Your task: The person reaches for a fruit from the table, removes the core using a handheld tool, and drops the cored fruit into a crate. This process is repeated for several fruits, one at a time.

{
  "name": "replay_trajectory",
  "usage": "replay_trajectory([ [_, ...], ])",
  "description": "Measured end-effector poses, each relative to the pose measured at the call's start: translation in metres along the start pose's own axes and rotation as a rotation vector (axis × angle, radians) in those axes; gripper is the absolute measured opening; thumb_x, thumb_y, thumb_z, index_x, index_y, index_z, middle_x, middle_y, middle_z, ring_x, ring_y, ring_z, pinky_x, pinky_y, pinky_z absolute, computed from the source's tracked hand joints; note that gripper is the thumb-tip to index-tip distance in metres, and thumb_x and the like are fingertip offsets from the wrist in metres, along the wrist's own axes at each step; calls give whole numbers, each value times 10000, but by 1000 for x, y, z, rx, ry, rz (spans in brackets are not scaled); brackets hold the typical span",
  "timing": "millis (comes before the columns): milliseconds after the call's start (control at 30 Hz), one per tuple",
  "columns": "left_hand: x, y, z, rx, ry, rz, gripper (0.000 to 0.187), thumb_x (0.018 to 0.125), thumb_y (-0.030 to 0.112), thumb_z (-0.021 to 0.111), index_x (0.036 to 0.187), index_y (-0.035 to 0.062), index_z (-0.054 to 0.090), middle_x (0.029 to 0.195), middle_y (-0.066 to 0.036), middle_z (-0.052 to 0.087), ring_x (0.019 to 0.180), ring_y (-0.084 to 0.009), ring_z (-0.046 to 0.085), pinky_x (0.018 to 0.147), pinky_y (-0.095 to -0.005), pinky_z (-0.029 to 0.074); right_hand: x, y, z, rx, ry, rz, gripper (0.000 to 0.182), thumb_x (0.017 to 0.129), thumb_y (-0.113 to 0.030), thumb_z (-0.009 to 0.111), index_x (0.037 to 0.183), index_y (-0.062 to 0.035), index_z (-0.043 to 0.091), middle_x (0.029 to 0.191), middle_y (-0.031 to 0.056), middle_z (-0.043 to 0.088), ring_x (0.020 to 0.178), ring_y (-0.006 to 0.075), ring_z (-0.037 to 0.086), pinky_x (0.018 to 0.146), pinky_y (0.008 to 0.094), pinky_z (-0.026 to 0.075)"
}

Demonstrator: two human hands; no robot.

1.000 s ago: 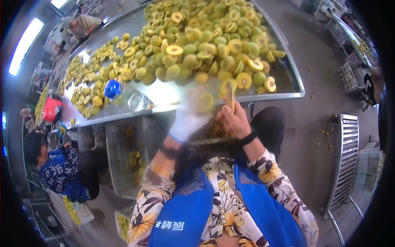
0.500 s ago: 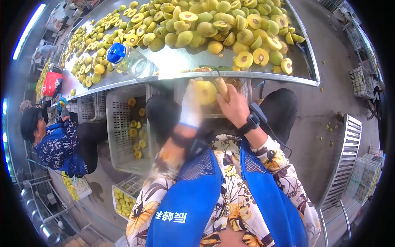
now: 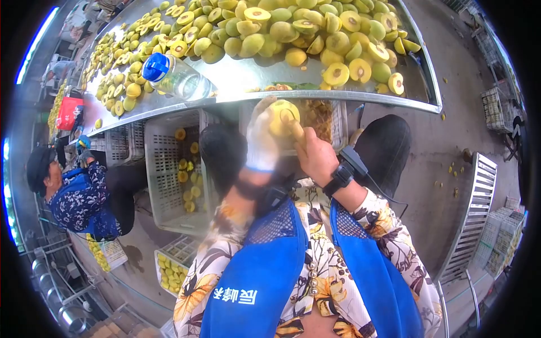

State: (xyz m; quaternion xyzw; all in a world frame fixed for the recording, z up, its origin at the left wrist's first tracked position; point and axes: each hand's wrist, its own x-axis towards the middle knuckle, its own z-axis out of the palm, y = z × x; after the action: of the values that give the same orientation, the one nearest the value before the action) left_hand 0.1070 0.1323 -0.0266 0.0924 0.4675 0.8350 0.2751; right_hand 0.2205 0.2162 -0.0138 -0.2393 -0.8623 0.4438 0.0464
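Counter (image 3: 236, 76) of bright metal is stretching wide, its raised rim catching the light. A heap of cut fruit (image 3: 282, 31) is covering much of the counter and thinning out toward its left end. Another person (image 3: 84, 197), wearing blue and patterned sleeves, is sitting at the near side of the counter's left end. A slatted rack (image 3: 470, 217) is standing well apart from the counter, beyond its near right corner. A pale crate (image 3: 160, 169) is holding fruit halves below the counter's near edge, toward the left, while a second crate (image 3: 341, 121) is holding brownish scraps below the middle of that edge. A clear bottle (image 3: 189, 81) with a blue cap is resting on the counter near its front rim. Just in front of that rim, the left hand (image 3: 262, 138), gloved in white, is clamping around a yellow fruit piece (image 3: 283, 115). Slightly farther out from the counter, the bare right hand (image 3: 320, 158) is closing tightly around a tan tool (image 3: 296, 133), whose end is meeting the fruit piece; how deep it is going, I cannot tell.
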Motion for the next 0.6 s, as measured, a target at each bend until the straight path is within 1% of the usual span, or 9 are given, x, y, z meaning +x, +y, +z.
replay_trajectory([
  [100,-6,5,13,490,81,211,337,902,225,434,1131,-12,499,1060,-144,553,961,-195,534,853,-315,444,-1,3,5,23,-14,4,230,817,-144,524,921,2,380,658,266,546,657,444,536,571,508,407],
  [200,-4,5,16,332,86,44,317,924,227,427,1089,-19,542,1006,-106,579,886,-139,546,786,-263,456,-6,-2,5,67,-37,10,209,802,-100,511,896,11,360,651,273,540,657,449,532,574,509,401],
  [300,2,14,12,348,17,-71,288,907,216,471,1019,-21,588,938,-75,606,810,-115,556,729,-238,461,-8,4,10,44,-60,-23,207,781,-73,509,888,17,357,641,274,534,656,450,531,583,507,402],
  [400,7,22,12,340,-6,-150,281,895,222,494,944,-23,623,877,-69,620,775,-112,560,718,-235,458,-5,4,8,37,-119,-47,222,757,-59,519,882,20,355,621,261,528,642,448,526,576,502,405],
  [500,13,22,-1,435,-79,-190,260,879,205,521,921,-25,636,859,-64,627,765,-108,562,709,-235,461,-1,14,12,-12,-119,-89,224,744,-54,524,878,17,359,611,246,528,627,438,526,561,492,411],
  [600,14,23,-1,517,-59,-192,240,868,178,537,940,-28,637,856,-61,632,759,-101,562,697,-232,460,7,20,11,-43,-141,-100,228,733,-43,525,881,12,361,606,232,531,612,427,529,541,491,413],
])
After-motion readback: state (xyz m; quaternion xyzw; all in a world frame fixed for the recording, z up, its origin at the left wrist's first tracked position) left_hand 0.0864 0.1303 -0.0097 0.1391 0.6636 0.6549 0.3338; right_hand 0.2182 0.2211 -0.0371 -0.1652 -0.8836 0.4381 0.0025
